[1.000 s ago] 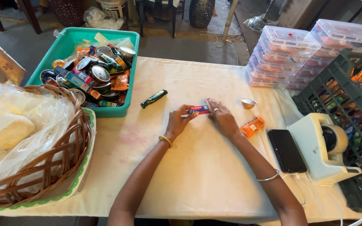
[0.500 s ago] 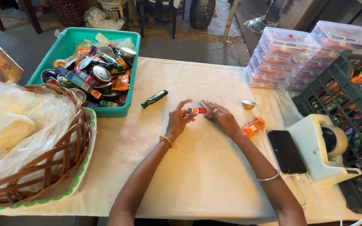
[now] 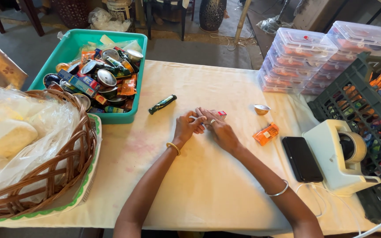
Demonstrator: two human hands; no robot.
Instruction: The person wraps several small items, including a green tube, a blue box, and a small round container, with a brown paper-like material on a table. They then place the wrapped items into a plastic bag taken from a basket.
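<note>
Both hands are meeting near the middle of the cloth-covered table (image 3: 225,88), a little toward its far edge. The left hand (image 3: 186,128) and the right hand (image 3: 219,131) are pinching 1 small red packet (image 3: 221,114) between their fingertips; only its red end is showing past the right fingers, so its full shape is hard to tell. Each set of fingers is curled in and gripping the packet, not spread flat.

Judging from its size and from how lightly the fingertips are pressing, the packet is probably very light and fairly stiff, like thin card or foil wrap. It is likely crushing or creasing easily under a hard squeeze, and a glossy wrap may be slipping between dry fingers. The safest hold seems to be at its 2 short ends, thumb under and forefinger over, which is roughly where the fingers are sitting.

A dark green tube (image 3: 162,104) is lying apart toward the far left of the hands, beside the teal tub (image 3: 45,70) of mixed tins and wrappers. A small metal cup (image 3: 261,109) and an orange sachet (image 3: 266,134) are lying to the right, with a black phone (image 3: 302,158) and a white tape dispenser (image 3: 336,154) nearer the right edge.
</note>
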